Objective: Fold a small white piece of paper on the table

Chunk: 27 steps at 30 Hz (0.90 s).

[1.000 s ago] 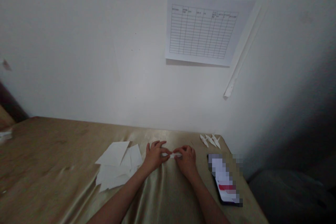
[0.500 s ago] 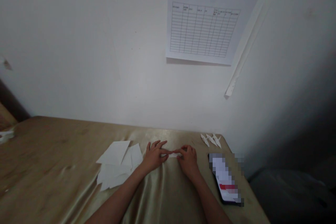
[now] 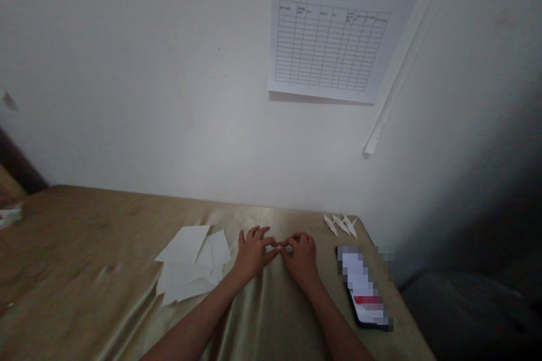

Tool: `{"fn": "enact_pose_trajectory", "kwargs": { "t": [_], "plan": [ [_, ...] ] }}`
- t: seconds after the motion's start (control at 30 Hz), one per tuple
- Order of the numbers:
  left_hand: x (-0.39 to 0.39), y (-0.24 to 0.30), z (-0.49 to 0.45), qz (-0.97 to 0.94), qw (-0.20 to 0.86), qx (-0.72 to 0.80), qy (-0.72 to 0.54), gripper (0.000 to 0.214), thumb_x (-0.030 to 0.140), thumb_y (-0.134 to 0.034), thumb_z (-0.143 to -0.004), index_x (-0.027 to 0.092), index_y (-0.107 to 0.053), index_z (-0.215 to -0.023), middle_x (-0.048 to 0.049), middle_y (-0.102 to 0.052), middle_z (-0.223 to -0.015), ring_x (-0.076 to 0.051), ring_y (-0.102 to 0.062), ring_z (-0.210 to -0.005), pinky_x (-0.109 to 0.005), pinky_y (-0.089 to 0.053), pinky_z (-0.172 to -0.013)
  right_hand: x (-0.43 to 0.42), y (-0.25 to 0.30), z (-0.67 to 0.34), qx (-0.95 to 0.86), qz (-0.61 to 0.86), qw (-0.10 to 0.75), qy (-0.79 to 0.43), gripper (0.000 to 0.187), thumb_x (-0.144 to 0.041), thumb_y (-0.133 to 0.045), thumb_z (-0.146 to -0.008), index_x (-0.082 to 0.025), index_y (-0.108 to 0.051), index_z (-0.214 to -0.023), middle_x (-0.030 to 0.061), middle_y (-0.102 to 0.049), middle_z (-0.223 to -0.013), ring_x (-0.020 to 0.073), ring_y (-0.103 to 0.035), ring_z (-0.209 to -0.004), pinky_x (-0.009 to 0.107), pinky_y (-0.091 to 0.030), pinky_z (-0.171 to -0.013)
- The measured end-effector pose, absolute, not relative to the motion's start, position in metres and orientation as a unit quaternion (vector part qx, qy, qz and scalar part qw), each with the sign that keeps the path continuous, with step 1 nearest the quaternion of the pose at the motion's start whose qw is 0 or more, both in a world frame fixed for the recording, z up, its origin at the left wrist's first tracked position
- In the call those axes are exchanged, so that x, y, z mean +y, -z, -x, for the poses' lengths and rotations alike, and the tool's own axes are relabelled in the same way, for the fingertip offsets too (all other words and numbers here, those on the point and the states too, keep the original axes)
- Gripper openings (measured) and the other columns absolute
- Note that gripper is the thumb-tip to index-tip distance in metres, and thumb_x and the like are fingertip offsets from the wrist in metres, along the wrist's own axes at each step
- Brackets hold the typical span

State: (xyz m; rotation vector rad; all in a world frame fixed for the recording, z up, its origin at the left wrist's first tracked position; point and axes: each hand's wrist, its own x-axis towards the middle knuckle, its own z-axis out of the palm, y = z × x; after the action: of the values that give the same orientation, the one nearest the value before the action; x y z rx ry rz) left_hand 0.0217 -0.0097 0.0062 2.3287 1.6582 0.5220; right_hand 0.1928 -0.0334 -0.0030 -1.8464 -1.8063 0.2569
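Observation:
Between my two hands, low over the cloth, is a small folded piece of white paper (image 3: 277,246), mostly covered by my fingers. My left hand (image 3: 253,252) pinches its left side with thumb and forefinger, the other fingers spread away. My right hand (image 3: 300,255) pinches the right side, its other fingers curled. The fingertips of both hands almost meet at the middle. To the left of my left hand lies a loose pile of white paper sheets (image 3: 186,279). Beyond my right hand, three small folded paper shapes (image 3: 340,225) lie in a row near the far right corner.
A phone (image 3: 364,287) with a lit, partly blurred screen lies right of my right forearm. The gold satin cloth (image 3: 105,237) covers the table up to the white wall. A printed table sheet (image 3: 330,45) hangs there. Dark shapes stand off the right edge.
My thumbs have moved inward, closer together, and now cover more of the folded paper. Both hands stay in nearly the same place. The pile, phone and folded shapes have not moved.

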Motion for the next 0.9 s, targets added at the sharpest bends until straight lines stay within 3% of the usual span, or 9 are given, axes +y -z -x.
{"fn": "enact_pose_trajectory", "kwargs": {
  "t": [0.27, 0.73, 0.9],
  "plan": [
    [-0.008, -0.015, -0.024, -0.786, 0.136, 0.582, -0.160, 0.019, 0.038, -0.073, -0.087, 0.040, -0.077, -0.105, 0.0000, -0.055, -0.152, -0.034, -0.038, -0.146, -0.070, -0.016, -0.119, -0.030, 0.006, -0.196, -0.661, 0.687, 0.280, -0.113, 0.016, -0.028, -0.073, -0.085, -0.030, -0.079, -0.100, 0.0080, -0.064, -0.118, 0.0266, -0.053, -0.118, 0.037, -0.035, -0.108],
    [0.003, -0.003, -0.010, -0.799, 0.152, 0.557, -0.171, 0.027, 0.032, -0.071, -0.087, 0.047, -0.077, -0.109, 0.0040, -0.057, -0.151, -0.032, -0.041, -0.145, -0.064, -0.019, -0.122, -0.027, 0.008, -0.211, -0.683, 0.655, 0.279, -0.162, 0.039, -0.013, -0.066, -0.080, -0.037, -0.079, -0.108, 0.0046, -0.065, -0.120, 0.0242, -0.054, -0.121, 0.034, -0.036, -0.107],
    [-0.002, -0.002, -0.013, -0.796, 0.134, 0.562, -0.181, 0.025, 0.034, -0.071, -0.085, 0.046, -0.079, -0.105, 0.0034, -0.057, -0.150, -0.032, -0.041, -0.145, -0.063, -0.017, -0.122, -0.029, 0.009, -0.210, -0.691, 0.652, 0.279, -0.141, 0.032, -0.015, -0.065, -0.083, -0.033, -0.079, -0.107, 0.0064, -0.064, -0.119, 0.0243, -0.054, -0.120, 0.035, -0.035, -0.108]
  ]
}}
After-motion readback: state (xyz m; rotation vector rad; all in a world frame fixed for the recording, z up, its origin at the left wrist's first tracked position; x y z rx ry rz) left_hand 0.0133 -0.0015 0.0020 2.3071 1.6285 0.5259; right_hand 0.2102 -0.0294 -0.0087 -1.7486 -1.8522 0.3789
